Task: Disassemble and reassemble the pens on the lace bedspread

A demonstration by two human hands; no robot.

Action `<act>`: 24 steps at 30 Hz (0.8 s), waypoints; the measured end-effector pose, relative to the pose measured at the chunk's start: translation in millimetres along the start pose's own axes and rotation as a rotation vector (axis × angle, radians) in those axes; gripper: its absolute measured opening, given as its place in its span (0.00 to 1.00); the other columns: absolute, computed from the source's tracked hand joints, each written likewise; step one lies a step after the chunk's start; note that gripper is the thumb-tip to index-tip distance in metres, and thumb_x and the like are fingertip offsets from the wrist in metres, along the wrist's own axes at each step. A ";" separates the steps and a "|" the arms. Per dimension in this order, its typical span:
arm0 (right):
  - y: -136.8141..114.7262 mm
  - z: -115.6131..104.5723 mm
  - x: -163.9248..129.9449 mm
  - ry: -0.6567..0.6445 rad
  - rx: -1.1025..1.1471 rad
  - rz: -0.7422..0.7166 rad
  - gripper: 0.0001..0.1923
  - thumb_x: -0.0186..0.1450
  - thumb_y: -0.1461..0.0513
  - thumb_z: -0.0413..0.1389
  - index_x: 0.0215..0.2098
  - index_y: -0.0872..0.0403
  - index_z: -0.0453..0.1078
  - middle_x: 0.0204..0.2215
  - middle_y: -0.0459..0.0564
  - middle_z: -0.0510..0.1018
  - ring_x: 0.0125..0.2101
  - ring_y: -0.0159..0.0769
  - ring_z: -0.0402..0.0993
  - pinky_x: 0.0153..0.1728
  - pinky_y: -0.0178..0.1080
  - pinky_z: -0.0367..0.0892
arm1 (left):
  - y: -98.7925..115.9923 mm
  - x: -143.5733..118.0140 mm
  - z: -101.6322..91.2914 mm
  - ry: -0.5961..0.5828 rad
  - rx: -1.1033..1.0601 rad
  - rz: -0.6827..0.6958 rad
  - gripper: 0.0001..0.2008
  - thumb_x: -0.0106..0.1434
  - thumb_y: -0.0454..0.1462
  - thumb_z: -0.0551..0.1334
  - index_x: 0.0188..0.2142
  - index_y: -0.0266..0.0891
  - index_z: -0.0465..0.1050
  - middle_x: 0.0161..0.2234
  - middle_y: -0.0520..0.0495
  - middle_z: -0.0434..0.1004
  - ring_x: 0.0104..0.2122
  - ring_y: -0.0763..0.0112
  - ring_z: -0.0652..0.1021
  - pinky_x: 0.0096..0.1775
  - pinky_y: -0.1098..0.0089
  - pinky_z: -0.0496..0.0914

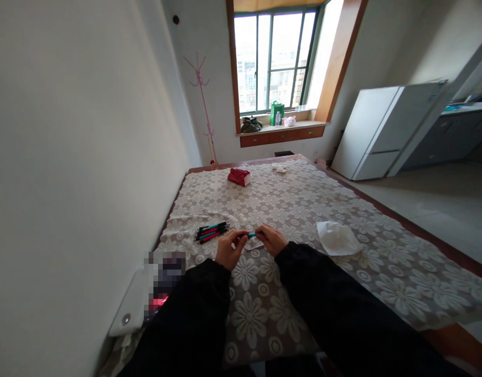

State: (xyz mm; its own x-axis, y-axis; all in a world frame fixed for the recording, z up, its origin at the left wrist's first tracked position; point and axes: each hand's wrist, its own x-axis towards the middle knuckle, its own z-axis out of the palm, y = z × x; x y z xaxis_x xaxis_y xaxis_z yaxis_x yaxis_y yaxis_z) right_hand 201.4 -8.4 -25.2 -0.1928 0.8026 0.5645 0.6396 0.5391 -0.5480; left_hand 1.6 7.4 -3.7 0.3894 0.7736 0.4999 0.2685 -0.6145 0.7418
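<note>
My left hand (pixel 230 248) and my right hand (pixel 271 239) meet over the flower-patterned tablecloth (pixel 304 209), each pinching one end of a small blue pen (pixel 252 234) held level between them. Both arms wear black sleeves. Just left of my left hand lies a small bundle of pens (pixel 211 231), blue, red and black, flat on the cloth. A thin pale piece lies on the cloth under my hands; I cannot tell what it is.
A crumpled white tissue (pixel 337 238) lies right of my hands. A red box (pixel 239 176) and a small white object (pixel 279 167) sit at the table's far end. A white wall runs along the left; a white fridge (pixel 378 131) stands at right.
</note>
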 end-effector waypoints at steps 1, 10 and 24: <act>0.0 -0.1 0.0 0.013 0.017 -0.006 0.08 0.67 0.59 0.49 0.35 0.53 0.67 0.27 0.48 0.71 0.29 0.35 0.66 0.33 0.37 0.64 | 0.2 -0.2 0.4 -0.001 -0.009 0.002 0.11 0.66 0.41 0.57 0.41 0.40 0.76 0.32 0.47 0.75 0.28 0.74 0.72 0.33 0.72 0.68; -0.6 -2.6 -2.4 0.046 -0.008 -0.032 0.08 0.67 0.60 0.50 0.34 0.53 0.69 0.26 0.48 0.71 0.29 0.36 0.67 0.32 0.37 0.64 | -2.9 -0.7 2.1 0.016 -0.014 -0.001 0.13 0.66 0.42 0.57 0.43 0.39 0.75 0.33 0.47 0.76 0.29 0.74 0.73 0.33 0.72 0.68; 2.5 0.4 -3.7 -0.070 -0.166 0.044 0.18 0.70 0.57 0.44 0.25 0.52 0.66 0.22 0.47 0.70 0.25 0.34 0.67 0.29 0.34 0.61 | -3.2 0.1 0.7 -0.014 0.047 0.003 0.12 0.65 0.42 0.57 0.40 0.39 0.76 0.33 0.47 0.76 0.30 0.72 0.74 0.32 0.72 0.67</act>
State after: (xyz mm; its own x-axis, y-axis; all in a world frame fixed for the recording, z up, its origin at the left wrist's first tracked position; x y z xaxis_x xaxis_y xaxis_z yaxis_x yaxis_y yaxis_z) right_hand 203.5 -10.0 -28.9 -0.2099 0.8433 0.4947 0.7616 0.4583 -0.4582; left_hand 1.4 9.4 -6.3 0.4021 0.7697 0.4959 0.3085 -0.6238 0.7181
